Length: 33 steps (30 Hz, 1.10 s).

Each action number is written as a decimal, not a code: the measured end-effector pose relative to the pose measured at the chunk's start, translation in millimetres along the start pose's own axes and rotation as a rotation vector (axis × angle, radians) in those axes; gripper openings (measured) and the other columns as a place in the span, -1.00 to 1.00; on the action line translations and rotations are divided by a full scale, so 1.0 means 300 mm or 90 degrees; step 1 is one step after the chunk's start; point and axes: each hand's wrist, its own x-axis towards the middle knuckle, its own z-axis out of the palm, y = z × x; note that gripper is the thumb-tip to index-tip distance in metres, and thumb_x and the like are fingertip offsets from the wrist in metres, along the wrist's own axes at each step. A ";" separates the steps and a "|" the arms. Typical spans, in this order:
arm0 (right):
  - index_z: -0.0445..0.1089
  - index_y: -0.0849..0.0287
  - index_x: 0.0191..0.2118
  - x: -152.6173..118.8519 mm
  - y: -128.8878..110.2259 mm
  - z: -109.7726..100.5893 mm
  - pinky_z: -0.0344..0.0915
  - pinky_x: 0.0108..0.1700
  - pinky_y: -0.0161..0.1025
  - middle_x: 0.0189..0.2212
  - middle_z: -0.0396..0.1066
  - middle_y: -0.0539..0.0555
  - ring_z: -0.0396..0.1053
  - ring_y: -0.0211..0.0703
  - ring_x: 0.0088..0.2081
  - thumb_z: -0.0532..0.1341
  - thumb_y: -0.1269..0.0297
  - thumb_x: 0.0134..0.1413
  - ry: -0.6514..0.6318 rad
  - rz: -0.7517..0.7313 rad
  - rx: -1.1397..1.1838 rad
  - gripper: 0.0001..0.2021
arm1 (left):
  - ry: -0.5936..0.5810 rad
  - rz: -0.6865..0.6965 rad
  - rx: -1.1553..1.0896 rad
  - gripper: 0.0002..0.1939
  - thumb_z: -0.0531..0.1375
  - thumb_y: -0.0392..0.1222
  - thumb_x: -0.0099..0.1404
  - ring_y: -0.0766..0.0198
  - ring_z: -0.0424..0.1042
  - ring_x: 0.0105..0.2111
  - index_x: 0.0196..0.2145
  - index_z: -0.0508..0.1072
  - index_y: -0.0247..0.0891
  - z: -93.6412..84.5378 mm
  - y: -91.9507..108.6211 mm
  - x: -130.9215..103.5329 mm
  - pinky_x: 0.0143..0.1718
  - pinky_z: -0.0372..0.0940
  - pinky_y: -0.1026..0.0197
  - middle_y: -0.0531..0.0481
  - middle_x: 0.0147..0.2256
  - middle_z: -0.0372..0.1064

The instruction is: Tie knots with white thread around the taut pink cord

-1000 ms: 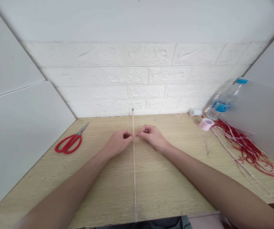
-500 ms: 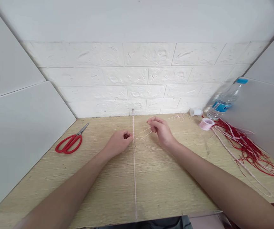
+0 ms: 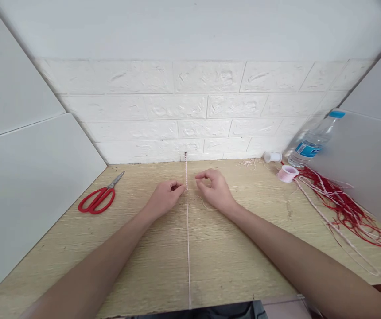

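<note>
A pink-and-white cord (image 3: 188, 248) runs from a dark fixing point at the foot of the wall toward the table's front edge, its far part thicker and wrapped or braided. My left hand (image 3: 166, 197) pinches this cord between thumb and forefinger at the lower end of the thick part. To the right of the cord, my right hand (image 3: 216, 191) has its thumb and forefinger curved with a small gap between the tips; no thread shows in that gap. A thin pale thread (image 3: 204, 203) loops beside and below this hand, partly hidden by it.
Red-handled scissors (image 3: 99, 200) lie on the left. At the right are a pink thread spool (image 3: 287, 174), a white spool (image 3: 273, 157), a water bottle (image 3: 310, 146) and a tangle of red cords (image 3: 356, 212). Thread scraps (image 3: 248, 164) lie near the wall.
My right hand has come down and left toward the cord, its thumb and forefinger parting. The pale thread stretched between the hands no longer shows taut. My left hand keeps its place.
</note>
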 end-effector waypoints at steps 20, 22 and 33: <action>0.49 0.12 -0.38 0.002 -0.028 0.041 0.14 -0.13 -0.22 -0.42 0.47 0.01 0.34 -0.17 -0.28 0.15 0.22 0.07 -0.160 0.100 0.022 -0.82 | 0.009 0.029 0.016 -0.73 0.04 -0.02 0.19 0.29 0.26 -0.45 -0.45 0.42 -0.22 0.035 -0.023 0.007 -0.40 0.11 0.25 0.09 -0.48 0.35; 0.48 0.12 -0.40 0.001 -0.028 0.042 0.11 -0.10 -0.21 -0.44 0.46 0.00 0.34 -0.17 -0.27 0.14 0.24 0.08 -0.158 0.092 0.008 -0.82 | 0.008 0.032 0.013 -0.73 0.04 -0.02 0.19 0.29 0.26 -0.45 -0.45 0.42 -0.22 0.035 -0.027 0.008 -0.40 0.11 0.25 0.10 -0.48 0.35; 0.47 0.13 -0.42 0.004 -0.032 0.036 0.11 -0.15 -0.24 -0.38 0.47 0.01 0.32 -0.16 -0.23 0.14 0.22 0.07 -0.179 0.096 0.010 -0.81 | 0.006 0.029 0.013 -0.72 0.05 0.01 0.18 0.28 0.28 -0.43 -0.45 0.41 -0.23 0.034 -0.035 0.012 -0.40 0.11 0.25 0.08 -0.46 0.37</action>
